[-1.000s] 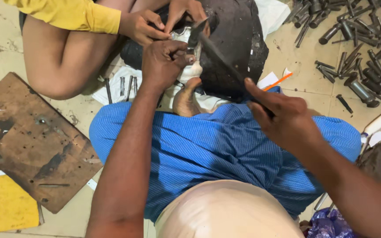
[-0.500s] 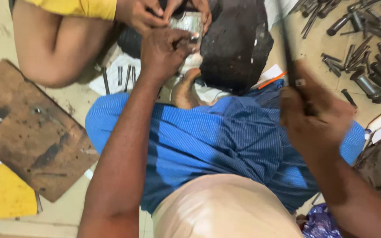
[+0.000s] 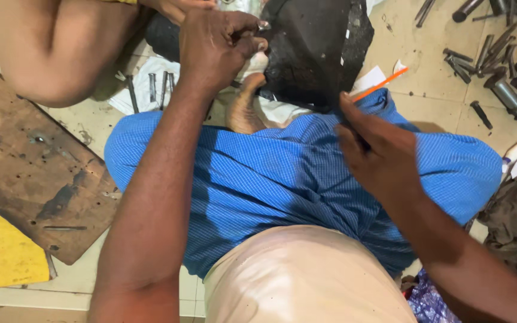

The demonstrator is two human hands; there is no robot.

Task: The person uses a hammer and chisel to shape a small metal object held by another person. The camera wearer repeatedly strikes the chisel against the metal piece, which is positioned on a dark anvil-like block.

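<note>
My left hand (image 3: pixel 216 51) reaches far forward and is closed on a small shiny metal part (image 3: pixel 257 33) at the left edge of a black domed object (image 3: pixel 318 48). Another person's hand (image 3: pixel 181 7) touches the same spot from the top; their bare limb (image 3: pixel 61 54) lies to the left. My right hand (image 3: pixel 378 149) hovers over my blue checked lap cloth (image 3: pixel 282 179), just below the black object's lower edge. Its fingers are curled around a thin dark tool, of which only a short bit shows.
A worn wooden board (image 3: pixel 31 173) lies on the floor at left, with a yellow sheet (image 3: pixel 7 251) below it. Several metal bolts and sockets (image 3: pixel 510 54) are scattered at top right. An orange pen (image 3: pixel 381 84) lies beside the black object. A bare foot (image 3: pixel 243 107) rests under it.
My right hand raised the thin tool upright, then brought it down to the black object's lower edge. My left hand stayed on the metal part.
</note>
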